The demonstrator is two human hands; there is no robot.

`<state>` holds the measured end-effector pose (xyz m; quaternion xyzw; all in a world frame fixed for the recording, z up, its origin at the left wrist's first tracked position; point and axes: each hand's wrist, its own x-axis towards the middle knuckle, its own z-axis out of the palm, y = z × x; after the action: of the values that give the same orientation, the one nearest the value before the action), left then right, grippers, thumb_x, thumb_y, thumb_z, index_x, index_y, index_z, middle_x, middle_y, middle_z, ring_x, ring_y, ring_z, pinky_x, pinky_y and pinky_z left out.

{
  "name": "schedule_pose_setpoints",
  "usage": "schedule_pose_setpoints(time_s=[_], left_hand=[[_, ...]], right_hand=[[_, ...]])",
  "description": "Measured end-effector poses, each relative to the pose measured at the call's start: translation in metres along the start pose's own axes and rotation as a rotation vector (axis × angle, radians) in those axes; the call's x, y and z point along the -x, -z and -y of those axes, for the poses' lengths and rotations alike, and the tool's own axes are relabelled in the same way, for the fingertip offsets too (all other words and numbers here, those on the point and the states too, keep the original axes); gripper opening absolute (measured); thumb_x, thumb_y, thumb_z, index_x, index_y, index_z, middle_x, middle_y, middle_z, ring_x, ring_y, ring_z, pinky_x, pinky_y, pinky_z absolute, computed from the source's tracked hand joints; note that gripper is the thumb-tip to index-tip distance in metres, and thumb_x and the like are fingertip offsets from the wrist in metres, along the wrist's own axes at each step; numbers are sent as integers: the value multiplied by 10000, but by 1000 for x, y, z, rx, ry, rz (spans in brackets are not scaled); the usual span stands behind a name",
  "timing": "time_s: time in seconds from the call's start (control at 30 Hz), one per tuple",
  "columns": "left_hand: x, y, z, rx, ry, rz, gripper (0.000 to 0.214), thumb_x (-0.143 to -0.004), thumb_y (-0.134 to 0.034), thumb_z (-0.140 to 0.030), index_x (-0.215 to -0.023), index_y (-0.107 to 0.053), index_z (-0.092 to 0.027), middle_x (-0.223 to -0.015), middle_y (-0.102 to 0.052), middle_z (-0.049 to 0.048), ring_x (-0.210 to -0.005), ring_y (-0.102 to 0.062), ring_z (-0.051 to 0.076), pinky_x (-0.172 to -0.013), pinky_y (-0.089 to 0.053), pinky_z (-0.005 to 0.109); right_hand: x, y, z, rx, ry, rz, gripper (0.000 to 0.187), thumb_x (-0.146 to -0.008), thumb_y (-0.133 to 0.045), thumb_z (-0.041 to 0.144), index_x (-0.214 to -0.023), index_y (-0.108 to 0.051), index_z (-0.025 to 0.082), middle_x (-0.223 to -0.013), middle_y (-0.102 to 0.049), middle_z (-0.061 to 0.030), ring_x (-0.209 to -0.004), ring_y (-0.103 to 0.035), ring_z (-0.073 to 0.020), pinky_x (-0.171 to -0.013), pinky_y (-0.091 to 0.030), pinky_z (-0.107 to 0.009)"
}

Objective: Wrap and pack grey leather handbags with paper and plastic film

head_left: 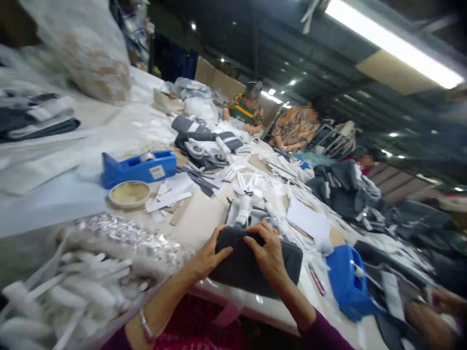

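Observation:
A dark grey bag (241, 270) with a seamed top edge is tilted toward me at the near edge of the table. My left hand (211, 253) grips its upper left corner, thumb on the front and fingers over the top. Closed over the middle of the same top edge is my right hand (268, 248), its thumb pressed on the front face. Just behind the bag, a white-wrapped strap (243, 210) rises from grey and white material. The bag's back is hidden.
Blue tape dispensers (140, 167) (348, 282) stand left and right, near a tape roll (129, 193) and a red cutter (316, 280). White padding strips (73, 296) fill a plastic bag at left. Paper scraps and grey pieces cover the table. A co-worker's hands (432, 318) are at right; others work farther back.

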<state>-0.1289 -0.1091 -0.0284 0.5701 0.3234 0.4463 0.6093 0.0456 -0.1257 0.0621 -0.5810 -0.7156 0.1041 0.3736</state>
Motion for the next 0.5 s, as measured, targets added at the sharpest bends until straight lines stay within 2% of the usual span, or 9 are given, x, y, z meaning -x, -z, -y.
schedule_pose_setpoints(time_s=[0.03, 0.1, 0.17, 0.2, 0.23, 0.27, 0.33, 0.4, 0.5], left_hand=[[-3, 0, 0, 21, 30, 13, 569, -849, -565, -409, -1339, -355, -210, -1266, -547, 82, -1161, -529, 226, -1050, -379, 397], [-8, 0, -1, 37, 73, 22, 531, -858, -552, -427, -1309, -377, -208, -1222, -580, 72, -1129, -555, 219, -1024, -412, 374], [-11, -2, -2, 4, 92, -11, 525, -842, -574, -438, -1282, -409, -204, -1222, -588, 68, -1138, -555, 220, -1044, -398, 364], [-12, -4, -4, -17, 100, -40, 533, -829, -590, -445, -1274, -424, -202, -1227, -590, 67, -1148, -553, 224, -1056, -387, 363], [-11, -6, -6, -34, 113, -66, 546, -820, -599, -455, -1274, -433, -201, -1236, -591, 68, -1161, -548, 228, -1065, -380, 366], [-11, -8, -8, -46, 133, -87, 562, -814, -601, -466, -1281, -436, -201, -1247, -590, 70, -1177, -539, 234, -1071, -376, 371], [-9, -14, -13, -66, 174, -118, 598, -813, -591, -494, -1310, -427, -204, -1279, -579, 71, -1217, -514, 240, -1085, -365, 379], [-9, -18, -18, -87, 209, -134, 643, -818, -574, -515, -1357, -390, -216, -1324, -551, 68, -1252, -486, 239, -1102, -346, 380], [-15, -19, -25, -106, 245, -160, 686, -826, -552, -536, -1404, -341, -234, -1373, -513, 64, -1277, -464, 234, -1115, -328, 369]], right_hand=[[3, 10, -5, -35, -6, -68, 98, -803, -586, 289, -850, -650, 230, -907, -598, -16, -924, -540, -206, -862, -374, -354], [17, 33, -26, -77, -85, -325, 197, -823, -556, 308, -989, -625, 227, -1038, -581, -39, -1023, -520, -211, -933, -370, -365], [38, 52, -59, -176, -280, -596, 274, -823, -551, 359, -1049, -591, 209, -1049, -582, -49, -1005, -529, -206, -939, -382, -377], [51, 58, -77, -284, -405, -660, 286, -809, -562, 387, -1016, -592, 193, -990, -598, -46, -938, -550, -197, -895, -411, -370], [62, 61, -94, -424, -531, -653, 286, -786, -581, 408, -955, -601, 178, -902, -612, -35, -844, -564, -183, -821, -441, -348], [72, 62, -109, -577, -644, -579, 281, -755, -608, 417, -881, -610, 166, -803, -613, -19, -745, -562, -166, -733, -454, -321], [85, 58, -130, -829, -778, -324, 253, -687, -665, 383, -782, -630, 152, -658, -599, 7, -604, -531, -140, -596, -423, -272], [88, 54, -138, -954, -762, -129, 212, -663, -674, 317, -794, -672, 150, -632, -619, 12, -583, -532, -136, -573, -403, -254], [84, 53, -138, -987, -618, -9, 196, -668, -647, 262, -820, -714, 159, -699, -668, 1, -667, -573, -157, -652, -434, -273]])
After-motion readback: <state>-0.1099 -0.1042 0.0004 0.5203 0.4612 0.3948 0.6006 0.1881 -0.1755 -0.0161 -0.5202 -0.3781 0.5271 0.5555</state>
